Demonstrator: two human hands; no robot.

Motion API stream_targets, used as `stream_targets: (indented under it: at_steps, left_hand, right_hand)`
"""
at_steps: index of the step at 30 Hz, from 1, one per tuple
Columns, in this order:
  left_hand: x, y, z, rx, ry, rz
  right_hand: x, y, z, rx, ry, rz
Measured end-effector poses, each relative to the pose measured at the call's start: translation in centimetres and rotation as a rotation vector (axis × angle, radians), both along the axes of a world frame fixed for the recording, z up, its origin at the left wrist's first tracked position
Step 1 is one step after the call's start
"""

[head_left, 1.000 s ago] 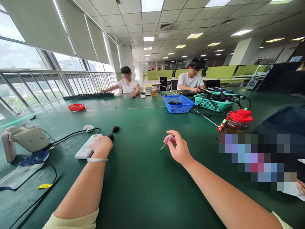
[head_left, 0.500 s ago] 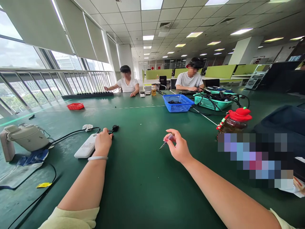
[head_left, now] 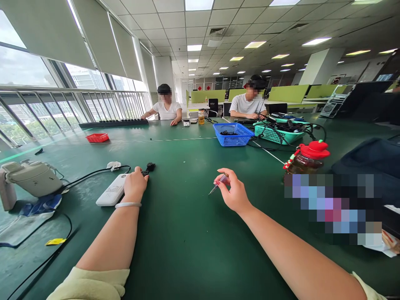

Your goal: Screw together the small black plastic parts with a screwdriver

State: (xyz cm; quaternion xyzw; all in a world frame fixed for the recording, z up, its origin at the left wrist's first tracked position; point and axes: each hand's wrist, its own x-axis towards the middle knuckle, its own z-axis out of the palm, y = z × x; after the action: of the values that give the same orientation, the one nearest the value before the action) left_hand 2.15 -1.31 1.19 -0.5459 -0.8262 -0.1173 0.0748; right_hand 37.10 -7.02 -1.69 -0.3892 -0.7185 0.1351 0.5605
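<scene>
My right hand (head_left: 233, 189) is closed over the table, gripping a small screwdriver (head_left: 215, 188) with a purplish see-through handle. Its thin metal tip slants down to the left, close to the green tabletop. On the left, my left hand (head_left: 135, 183) has its fingers curled down round a small black part (head_left: 145, 172), mostly hidden by the fingers. Just beyond the fingertips is a black block (head_left: 151, 166); I cannot tell whether it joins that part. A white power bank (head_left: 112, 191) lies against the left side of that hand, partly covered by it.
A blue basket (head_left: 233, 139) and a green basket (head_left: 278, 135) heaped with black cables stand ahead. A red-lidded jar (head_left: 309, 156) is at right, a red tray (head_left: 97, 138) at far left. Left lie a pale case (head_left: 34, 179) and cables. Two people sit across the table.
The view has shifted very slightly. Both hands keep practically the same place and grip.
</scene>
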Motion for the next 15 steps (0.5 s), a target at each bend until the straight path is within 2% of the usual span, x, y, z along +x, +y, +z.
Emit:
stream_targets:
  at_steps: [9, 15]
  left_hand:
    - [0.16, 0.54, -0.28, 0.030, 0.069, -0.017]
    - [-0.33, 0.78, -0.65, 0.023, 0.037, 0.011]
  right_hand:
    - [-0.15, -0.01, -0.02, 0.004, 0.007, -0.002]
    - [-0.12, -0.03, -0.01, -0.002, -0.004, -0.003]
